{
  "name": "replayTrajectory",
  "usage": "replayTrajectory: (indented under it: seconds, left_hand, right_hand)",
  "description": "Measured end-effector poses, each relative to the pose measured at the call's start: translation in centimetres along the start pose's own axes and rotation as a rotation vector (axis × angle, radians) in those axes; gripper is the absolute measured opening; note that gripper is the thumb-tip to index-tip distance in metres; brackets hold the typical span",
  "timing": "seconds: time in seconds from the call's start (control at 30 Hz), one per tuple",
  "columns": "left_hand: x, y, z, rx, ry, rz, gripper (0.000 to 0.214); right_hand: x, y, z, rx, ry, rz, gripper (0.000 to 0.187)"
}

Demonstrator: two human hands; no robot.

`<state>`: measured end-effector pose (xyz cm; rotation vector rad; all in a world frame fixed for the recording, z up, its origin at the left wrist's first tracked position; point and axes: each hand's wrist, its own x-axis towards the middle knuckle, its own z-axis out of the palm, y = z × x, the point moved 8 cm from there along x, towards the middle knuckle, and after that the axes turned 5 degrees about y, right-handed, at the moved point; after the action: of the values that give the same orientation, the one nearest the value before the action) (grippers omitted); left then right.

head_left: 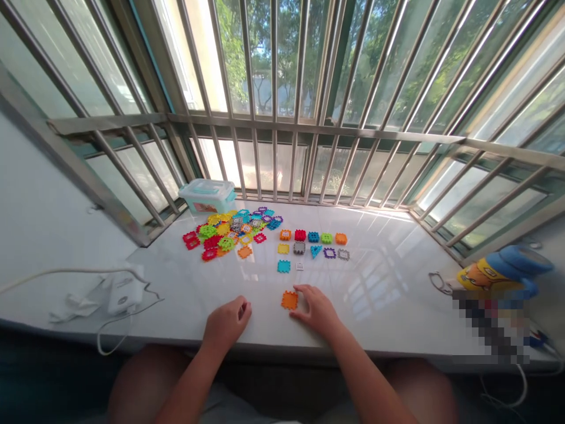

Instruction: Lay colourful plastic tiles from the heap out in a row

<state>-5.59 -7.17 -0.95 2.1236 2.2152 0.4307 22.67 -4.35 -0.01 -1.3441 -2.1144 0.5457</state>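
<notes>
My right hand (316,310) rests on the white sill (388,282), thumb and fingers curled lightly around the right side of an orange square toothed tile (289,300) that lies flat. My left hand (228,322) sits beside it to the left, fingers loosely curled, holding nothing I can see. Beyond the hands several coloured tiles (312,237) lie set out in rows. Further left is a loose pile of mixed tiles (229,232).
A light blue lidded plastic box (207,196) stands behind the pile by the window bars (273,135). A white charger with cable (123,292) lies at the left. A blue and yellow toy (503,274) sits at the right edge.
</notes>
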Motion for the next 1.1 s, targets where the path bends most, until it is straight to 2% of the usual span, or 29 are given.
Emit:
replayTrajectory:
  seconds: [0.33, 0.47, 0.57, 0.7, 0.77, 0.93, 1.1]
  left_hand:
    - [-0.3, 0.2, -0.1, 0.053, 0.018, 0.027, 0.03]
    - [-0.2, 0.3, 0.1, 0.085, 0.01, 0.036, 0.031]
    - [-0.1, 0.4, 0.0, 0.09, 0.01, 0.038, 0.031]
    - [-0.2, 0.5, 0.0, 0.087, 0.006, 0.023, 0.032]
    - [-0.2, 0.4, 0.0, 0.091, 0.009, 0.012, 0.032]
    - [-0.1, 0.2, 0.4, 0.113, 0.021, 0.012, 0.032]
    - [0.0, 0.0, 0.5, 0.097, 0.016, 0.009, 0.032]
  right_hand:
    - [-0.3, 0.0, 0.2, 0.013, -0.012, 0.013, 0.056]
    - [-0.5, -0.1, -0.3, 0.029, 0.035, -0.015, 0.053]
    - [-0.4, -0.5, -0.8, 0.004, 0.096, -0.039, 0.057]
    - [-0.1, -0.2, -0.6, -0.089, 0.126, 0.021, 0.071]
    - [0.0, 0.1, -0.4, -0.104, 0.13, 0.048, 0.071]
    - [0.1, 0.5, -0.2, -0.053, 0.134, 0.056, 0.06]
    - [-0.1, 1.7, -0.7, 0.044, 0.151, 0.046, 0.058]
